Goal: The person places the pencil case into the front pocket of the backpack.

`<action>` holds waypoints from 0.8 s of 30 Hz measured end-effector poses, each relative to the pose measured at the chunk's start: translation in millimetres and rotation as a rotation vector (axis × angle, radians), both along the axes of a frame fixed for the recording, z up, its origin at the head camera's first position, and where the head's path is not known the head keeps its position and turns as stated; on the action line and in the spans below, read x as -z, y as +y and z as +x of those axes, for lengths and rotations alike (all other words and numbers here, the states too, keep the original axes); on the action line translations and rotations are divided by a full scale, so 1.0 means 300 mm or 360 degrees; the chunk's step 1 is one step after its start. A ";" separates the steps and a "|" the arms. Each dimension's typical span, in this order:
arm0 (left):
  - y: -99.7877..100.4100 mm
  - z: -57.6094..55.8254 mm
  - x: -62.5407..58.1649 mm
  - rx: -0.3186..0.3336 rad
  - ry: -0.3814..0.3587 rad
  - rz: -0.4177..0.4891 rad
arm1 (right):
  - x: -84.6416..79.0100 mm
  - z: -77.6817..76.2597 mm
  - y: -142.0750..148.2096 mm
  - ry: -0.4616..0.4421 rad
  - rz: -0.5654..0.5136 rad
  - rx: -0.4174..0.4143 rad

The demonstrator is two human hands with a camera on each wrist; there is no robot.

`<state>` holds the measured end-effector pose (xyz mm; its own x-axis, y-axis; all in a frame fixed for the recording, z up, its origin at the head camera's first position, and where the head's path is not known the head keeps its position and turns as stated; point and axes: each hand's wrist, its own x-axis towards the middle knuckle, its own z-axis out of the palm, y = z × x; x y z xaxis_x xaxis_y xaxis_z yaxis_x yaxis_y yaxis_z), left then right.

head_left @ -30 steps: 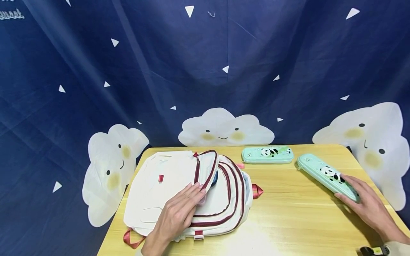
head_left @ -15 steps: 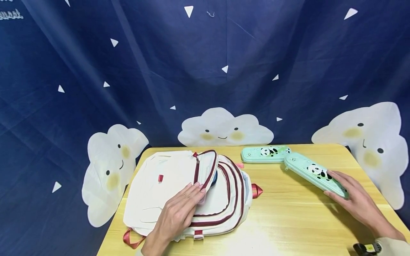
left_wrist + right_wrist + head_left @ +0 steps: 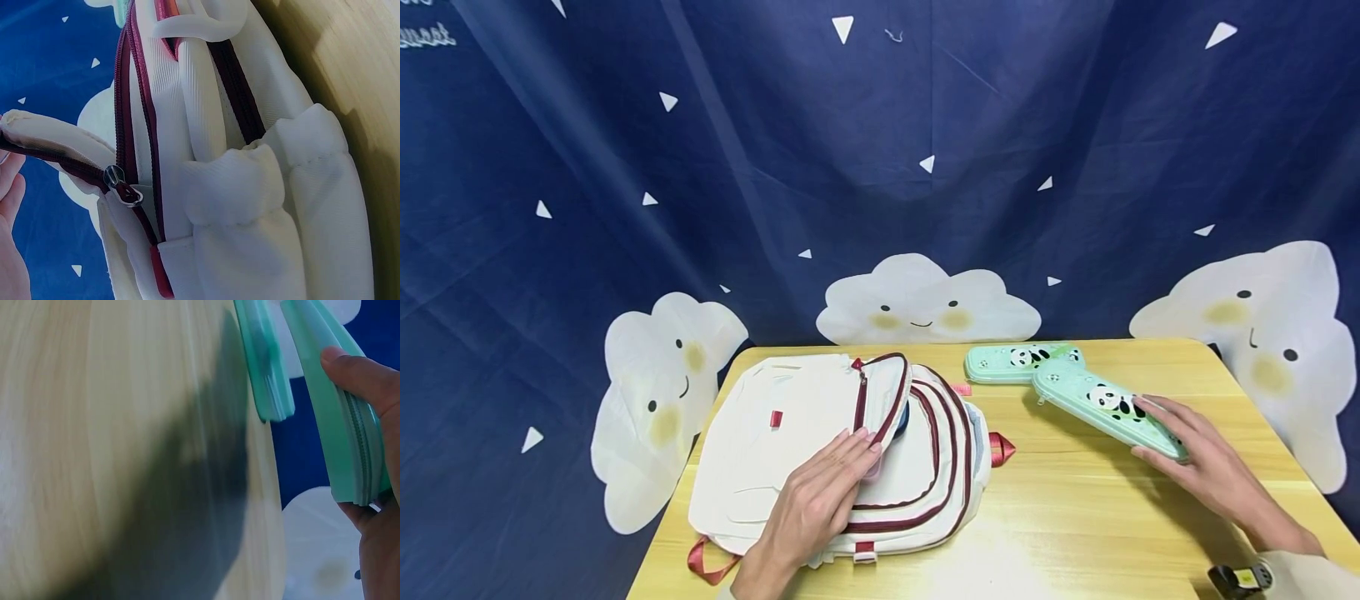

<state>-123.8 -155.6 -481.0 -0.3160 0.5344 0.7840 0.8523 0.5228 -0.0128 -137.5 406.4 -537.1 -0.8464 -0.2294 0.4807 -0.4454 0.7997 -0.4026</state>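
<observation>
A white backpack (image 3: 737,467) with dark red zips lies on the table. My left hand (image 3: 816,492) holds the unzipped front flap (image 3: 883,400) by its edge, with the fingers over it and the thumb hidden. In the left wrist view the flap (image 3: 56,137) stands away from the bag, beside the zip pull (image 3: 115,178). My right hand (image 3: 1202,454) grips the near end of a mint-green pencil case (image 3: 1101,404) with a panda print. The right wrist view has the thumb across this case (image 3: 325,425), which is raised over the table.
A second panda pencil case (image 3: 1000,365) lies at the back of the wooden table (image 3: 1075,533), partly overlapped by the held one. Something dark blue (image 3: 902,419) shows under the flap. A red strap loop (image 3: 1002,448) sticks out on the backpack's right. A blue cloud-print curtain (image 3: 880,167) hangs behind.
My right hand has moved left with the pencil case, whose far end now overlaps the second case in the head view. The left hand and backpack have stayed in place.
</observation>
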 end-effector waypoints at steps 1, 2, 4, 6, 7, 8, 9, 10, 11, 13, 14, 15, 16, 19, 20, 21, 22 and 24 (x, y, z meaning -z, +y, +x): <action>0.000 0.000 0.000 -0.0002 -0.0001 -0.0001 | -0.005 -0.001 -0.007 0.0002 0.0005 -0.0010; 0.000 0.000 0.000 -0.0003 -0.0001 -0.0001 | -0.010 -0.002 -0.015 0.0002 0.0006 -0.0021; -0.001 0.000 -0.001 -0.0002 -0.0005 0.0000 | -0.018 -0.004 -0.028 -0.0009 0.0005 -0.0037; -0.001 0.000 -0.001 0.0000 -0.0008 0.0000 | -0.023 -0.005 -0.042 -0.0016 0.0009 -0.0049; -0.001 0.000 -0.001 0.0001 -0.0010 -0.0001 | -0.025 -0.007 -0.050 -0.0017 0.0009 -0.0057; -0.001 0.000 -0.001 0.0002 -0.0010 -0.0001 | -0.026 -0.008 -0.058 -0.0018 0.0002 -0.0066; -0.001 0.000 -0.001 0.0003 -0.0009 -0.0002 | -0.027 -0.009 -0.065 -0.0016 0.0004 -0.0074; -0.001 0.000 -0.001 0.0003 -0.0008 -0.0001 | -0.029 -0.010 -0.074 -0.0012 0.0003 -0.0081; -0.001 0.000 -0.001 0.0004 -0.0006 -0.0001 | -0.030 -0.012 -0.082 -0.0008 -0.0001 -0.0093; -0.001 0.000 0.000 0.0004 -0.0003 0.0000 | -0.033 -0.015 -0.099 0.0001 -0.0008 -0.0118; -0.001 0.000 0.000 0.0005 -0.0001 0.0001 | -0.035 -0.016 -0.106 0.0003 -0.0013 -0.0129; -0.001 0.000 0.000 0.0003 0.0000 0.0001 | -0.036 -0.017 -0.113 0.0007 -0.0009 -0.0137; -0.002 0.000 0.000 0.0003 0.0000 0.0002 | -0.038 -0.017 -0.120 0.0009 -0.0013 -0.0147; -0.002 0.000 0.001 0.0000 0.0001 0.0003 | -0.038 -0.017 -0.135 0.0007 -0.0010 -0.0168; -0.002 0.000 0.001 -0.0002 0.0003 0.0003 | -0.038 -0.017 -0.140 0.0005 -0.0010 -0.0176; -0.003 0.000 0.002 -0.0004 0.0004 0.0002 | -0.039 -0.017 -0.145 0.0003 -0.0008 -0.0179; -0.003 0.000 0.002 -0.0004 0.0005 0.0002 | -0.039 -0.018 -0.150 0.0005 -0.0009 -0.0188; -0.003 -0.001 0.002 -0.0006 0.0008 0.0002 | -0.040 -0.019 -0.161 0.0007 -0.0012 -0.0209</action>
<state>-124.0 -156.3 -481.7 -0.3141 0.5323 0.7861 0.8504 0.5259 -0.0163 -143.3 358.0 -525.1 -0.8071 -0.3344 0.4866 -0.5479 0.7314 -0.4061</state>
